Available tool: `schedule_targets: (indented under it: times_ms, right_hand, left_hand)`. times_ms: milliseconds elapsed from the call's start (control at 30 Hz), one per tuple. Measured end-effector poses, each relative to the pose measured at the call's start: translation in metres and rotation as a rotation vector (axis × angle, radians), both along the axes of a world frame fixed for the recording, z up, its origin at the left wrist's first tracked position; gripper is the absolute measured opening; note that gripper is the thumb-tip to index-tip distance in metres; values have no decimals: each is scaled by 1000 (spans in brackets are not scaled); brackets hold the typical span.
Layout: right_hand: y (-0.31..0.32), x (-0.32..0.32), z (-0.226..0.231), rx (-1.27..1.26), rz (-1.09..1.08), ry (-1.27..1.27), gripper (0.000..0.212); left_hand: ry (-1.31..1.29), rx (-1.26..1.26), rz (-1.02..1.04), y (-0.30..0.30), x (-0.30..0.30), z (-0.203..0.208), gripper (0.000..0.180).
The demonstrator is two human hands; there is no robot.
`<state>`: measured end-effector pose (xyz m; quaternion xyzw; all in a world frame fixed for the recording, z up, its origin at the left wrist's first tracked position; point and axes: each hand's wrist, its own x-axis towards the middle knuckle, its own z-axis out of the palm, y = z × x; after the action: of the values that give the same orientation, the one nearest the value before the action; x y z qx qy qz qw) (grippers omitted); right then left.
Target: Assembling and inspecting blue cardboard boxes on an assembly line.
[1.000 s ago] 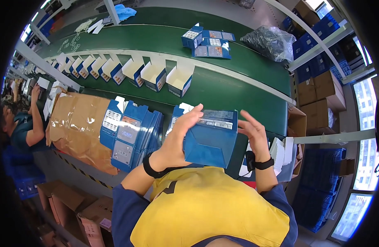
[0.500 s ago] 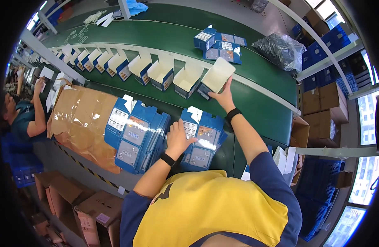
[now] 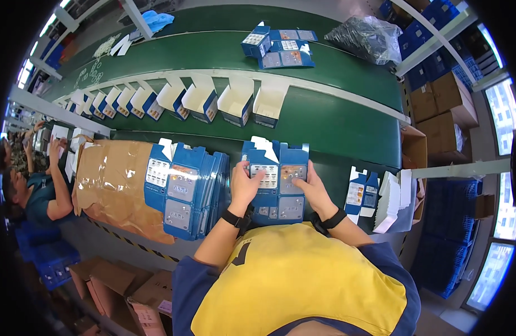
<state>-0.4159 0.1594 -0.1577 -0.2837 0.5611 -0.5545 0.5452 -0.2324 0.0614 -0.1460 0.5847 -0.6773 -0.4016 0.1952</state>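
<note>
A flat, unfolded blue carton (image 3: 280, 203) with printed panels and white end flaps lies in front of me. My left hand (image 3: 245, 186) grips its left edge, thumb on the printed face. Opposite, my right hand (image 3: 315, 191) is closed on the right edge, with its thumb on top. Some fingers of both hands are hidden under the carton. Just left of it is a stack of similar flat blue cartons (image 3: 182, 187). Beyond my hands, erected open cartons stand in a row on the green belt; the one at the right end (image 3: 267, 107) is nearest to them.
A brown cardboard box (image 3: 115, 179) lies left of the stack. To my right are another flat carton (image 3: 357, 193) and white folded pieces (image 3: 388, 204). A metal rail (image 3: 336, 97) runs behind the erected cartons; a grey plastic bag (image 3: 367, 39) lies beyond. Another person (image 3: 42, 196) works at far left.
My right hand has let go of an erected carton, which now stands at the row's right end, and has come back to the flat carton. Both hands now hold it.
</note>
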Motion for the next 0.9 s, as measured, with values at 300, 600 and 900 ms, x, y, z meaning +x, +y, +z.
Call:
schedule_targets:
  times_ms: [300, 600, 900]
  right_hand:
    - [32, 14, 75, -344, 398, 325, 104]
    - [-16, 0, 105, -625, -141, -109, 128]
    - [16, -16, 132, -704, 227, 134, 114]
  left_hand:
    - [825, 251, -91, 17, -11, 67, 51]
    - [854, 69, -810, 59, -18, 84, 104]
    - [419, -778, -680, 20, -3, 113, 111]
